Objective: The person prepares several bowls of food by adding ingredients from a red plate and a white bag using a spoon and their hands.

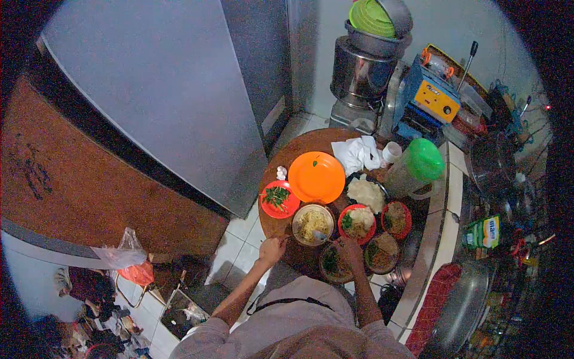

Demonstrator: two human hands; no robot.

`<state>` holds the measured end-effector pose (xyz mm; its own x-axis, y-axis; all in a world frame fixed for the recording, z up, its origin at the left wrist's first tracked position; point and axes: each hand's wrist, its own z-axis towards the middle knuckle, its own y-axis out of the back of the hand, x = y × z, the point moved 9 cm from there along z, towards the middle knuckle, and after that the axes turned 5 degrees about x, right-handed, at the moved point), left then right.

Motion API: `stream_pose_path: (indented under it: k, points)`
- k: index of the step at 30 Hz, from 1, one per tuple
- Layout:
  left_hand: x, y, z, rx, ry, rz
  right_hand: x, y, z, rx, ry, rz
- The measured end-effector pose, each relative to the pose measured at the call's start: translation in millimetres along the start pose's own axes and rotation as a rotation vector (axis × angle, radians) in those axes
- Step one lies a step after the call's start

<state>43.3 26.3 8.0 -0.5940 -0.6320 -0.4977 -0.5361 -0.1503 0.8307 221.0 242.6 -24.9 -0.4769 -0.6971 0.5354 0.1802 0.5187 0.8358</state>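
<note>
Both grips undeterminable: my left hand (273,251) and right hand (349,249) flank the bowl (295,225), best kept steady and level around the spoon (320,236).

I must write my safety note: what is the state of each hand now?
Left hand: at the table edge, open or closed unclear.
Right hand: over a bowl, its grip cannot be told.

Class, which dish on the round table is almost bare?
The big orange plate: only a small green leaf lies on it, whereas the other dishes hold much more food.
</note>
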Motion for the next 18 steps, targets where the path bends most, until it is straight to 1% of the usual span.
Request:
stream_pose_path:
  k: [2,3,4,5,6,8,9,10,11,12,13,14,18]
  points:
    - [8,-8,1,0.005,0.008,0.018,-38,-43,13,0.250,-0.169,-0.103]
    - [11,-11,1,0.009,0.015,0.036,-36,-40,10,0.252,-0.170,-0.104]
    - [7,-7,-1,0.011,0.016,0.036,-26,-31,7,0.199,-0.136,-0.058]
    - [1,2,-3,-0.036,-0.006,-0.005,-16,-22,5,0.145,-0.102,-0.013]
    - [-2,8,-5,-0.083,-0.027,-0.046,-13,-20,4,0.147,-0.104,-0.013]
    - [-5,12,-6,-0.092,-0.035,-0.032,-12,-22,3,0.215,-0.167,-0.013]
    - [-8,18,-7,-0.102,-0.045,-0.017,-15,-27,2,0.217,-0.167,-0.013]
    - [-12,23,-8,-0.101,-0.043,-0.018,-15,-26,3,0.160,-0.133,-0.019]
    - [-10,25,-9,-0.069,0.016,-0.014,-15,-26,3,0.103,-0.098,-0.024]
    - [-8,25,-9,-0.036,0.076,-0.010,-12,-24,3,0.105,-0.097,-0.025]
    - [-5,24,-9,-0.036,0.079,-0.012,-10,-22,2,0.099,-0.117,0.034]
    - [-3,26,-8,-0.078,0.066,-0.042,-8,-20,1,0.095,-0.135,0.092]
    - [7,33,-11,-0.165,0.079,-0.108,14,-11,2,0.145,-0.139,0.039]
